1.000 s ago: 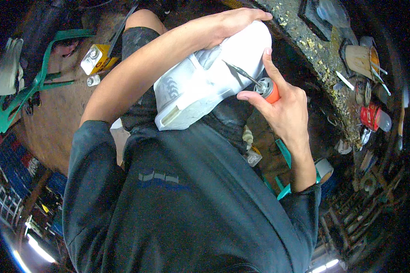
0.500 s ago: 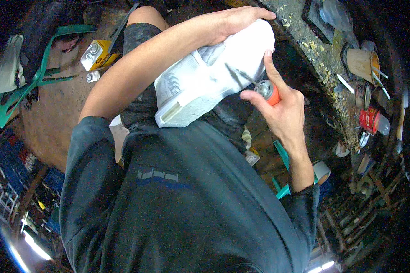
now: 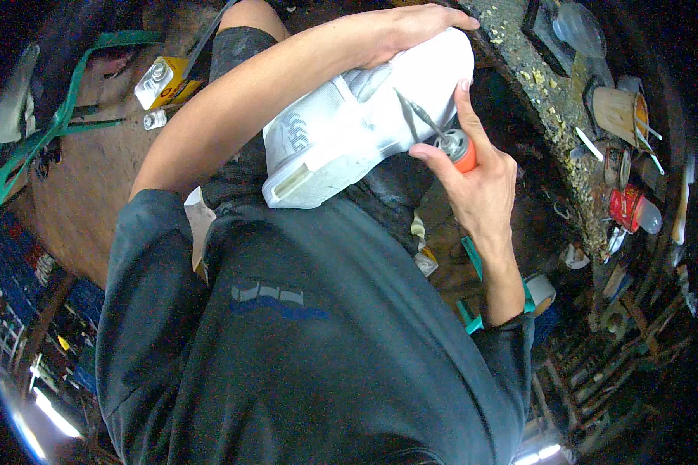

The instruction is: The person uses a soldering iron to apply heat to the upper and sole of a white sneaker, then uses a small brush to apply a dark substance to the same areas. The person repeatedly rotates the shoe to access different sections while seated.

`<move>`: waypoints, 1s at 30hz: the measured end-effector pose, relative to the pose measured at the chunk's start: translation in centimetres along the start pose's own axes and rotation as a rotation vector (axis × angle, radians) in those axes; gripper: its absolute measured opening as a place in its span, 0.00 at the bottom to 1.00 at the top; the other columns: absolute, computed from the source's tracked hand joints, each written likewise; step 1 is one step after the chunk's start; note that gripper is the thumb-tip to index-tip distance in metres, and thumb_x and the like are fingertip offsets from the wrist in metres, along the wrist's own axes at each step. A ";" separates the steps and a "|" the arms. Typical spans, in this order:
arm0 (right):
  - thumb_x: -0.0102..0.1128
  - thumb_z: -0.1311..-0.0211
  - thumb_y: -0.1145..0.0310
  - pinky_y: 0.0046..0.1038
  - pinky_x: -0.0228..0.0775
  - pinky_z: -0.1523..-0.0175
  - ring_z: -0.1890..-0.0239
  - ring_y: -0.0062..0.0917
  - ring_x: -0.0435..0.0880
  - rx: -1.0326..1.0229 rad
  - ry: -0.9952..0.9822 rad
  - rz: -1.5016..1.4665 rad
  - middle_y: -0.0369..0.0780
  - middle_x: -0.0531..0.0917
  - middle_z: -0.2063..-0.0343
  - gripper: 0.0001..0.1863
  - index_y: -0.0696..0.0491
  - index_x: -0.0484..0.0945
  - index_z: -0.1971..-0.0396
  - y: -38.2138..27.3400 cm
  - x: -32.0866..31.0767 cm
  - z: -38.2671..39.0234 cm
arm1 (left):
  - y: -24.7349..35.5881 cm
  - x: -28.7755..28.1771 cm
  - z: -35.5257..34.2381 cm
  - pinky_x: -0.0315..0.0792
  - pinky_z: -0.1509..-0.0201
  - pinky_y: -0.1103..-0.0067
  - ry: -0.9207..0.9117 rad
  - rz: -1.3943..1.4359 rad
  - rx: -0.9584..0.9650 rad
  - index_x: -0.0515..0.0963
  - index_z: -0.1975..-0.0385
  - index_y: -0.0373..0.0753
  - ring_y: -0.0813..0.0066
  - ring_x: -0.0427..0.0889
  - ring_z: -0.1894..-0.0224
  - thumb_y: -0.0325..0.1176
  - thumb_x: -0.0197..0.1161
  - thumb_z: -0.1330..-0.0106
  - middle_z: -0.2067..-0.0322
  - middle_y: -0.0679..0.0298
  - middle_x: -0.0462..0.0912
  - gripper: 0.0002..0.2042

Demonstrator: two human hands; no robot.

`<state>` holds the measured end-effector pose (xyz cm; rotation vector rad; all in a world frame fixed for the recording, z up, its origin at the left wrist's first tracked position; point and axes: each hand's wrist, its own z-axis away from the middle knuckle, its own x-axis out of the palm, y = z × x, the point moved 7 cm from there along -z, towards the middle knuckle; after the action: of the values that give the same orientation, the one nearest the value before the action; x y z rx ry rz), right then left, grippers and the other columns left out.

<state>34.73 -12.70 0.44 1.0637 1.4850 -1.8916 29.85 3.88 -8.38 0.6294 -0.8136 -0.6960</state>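
A white shoe [image 3: 306,151], its sole turned partly toward me, lies tilted across my lap with the toe at the upper right. Over the toe end my left hand [image 3: 419,31] bends round the far side and grips it, the forearm crossing above the shoe. In my right hand [image 3: 485,174] is an orange handheld rotary tool [image 3: 463,155] with a grey metal collar. Its thin metal bit [image 3: 423,116] points at the side of the shoe near the toe; contact is hard to tell. The right index fingertip rests against the shoe's edge.
A rough, glue-flecked bench edge [image 3: 554,108] runs along the right, carrying a beige cup [image 3: 616,112] with sticks and a red container [image 3: 627,205]. At left are a yellow-and-white box [image 3: 163,84], a small clear jar [image 3: 154,119] and green straps [image 3: 70,101]. A tape roll [image 3: 541,291] sits beside my right elbow.
The shoe and both hands have shifted slightly upward in view. The tool's bit has tilted and shows more plainly against the shoe. Both grips stay the same.
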 end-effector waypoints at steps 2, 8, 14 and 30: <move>0.83 0.44 0.41 0.40 0.85 0.56 0.65 0.38 0.93 0.033 -0.029 -0.006 0.51 0.93 0.62 0.50 0.42 0.74 0.23 0.1 0.0 0.0 | 0.2 0.1 0.0 0.75 0.69 0.73 -0.019 0.011 0.028 0.83 0.68 0.41 0.68 0.80 0.76 0.51 0.49 0.16 0.75 0.65 0.83 0.24; 0.82 0.43 0.41 0.41 0.86 0.51 0.58 0.44 0.96 0.163 -0.037 -0.243 0.53 0.93 0.60 0.48 0.39 0.75 0.23 1.2 -0.2 -0.2 | -0.2 -0.1 0.2 0.75 0.72 0.72 -0.052 0.005 -0.082 0.83 0.68 0.41 0.69 0.79 0.79 0.50 0.48 0.15 0.77 0.65 0.82 0.24; 0.83 0.43 0.42 0.41 0.86 0.50 0.57 0.44 0.96 0.126 -0.005 -0.154 0.54 0.93 0.59 0.48 0.42 0.75 0.24 0.4 0.3 0.2 | 0.2 0.0 0.4 0.75 0.70 0.73 -0.030 0.050 -0.006 0.83 0.68 0.41 0.69 0.79 0.78 0.51 0.48 0.16 0.77 0.65 0.82 0.24; 0.85 0.42 0.52 0.31 0.83 0.51 0.62 0.17 0.90 0.159 -0.053 -0.036 0.46 0.94 0.65 0.48 0.39 0.73 0.22 -0.8 0.5 1.5 | -0.1 -0.4 0.0 0.76 0.69 0.71 -0.018 0.018 0.028 0.83 0.70 0.40 0.66 0.78 0.78 0.51 0.48 0.17 0.77 0.62 0.83 0.25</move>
<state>33.47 -13.89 0.63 1.0539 1.3515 -2.0759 29.62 4.16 -8.64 0.6416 -0.8460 -0.6756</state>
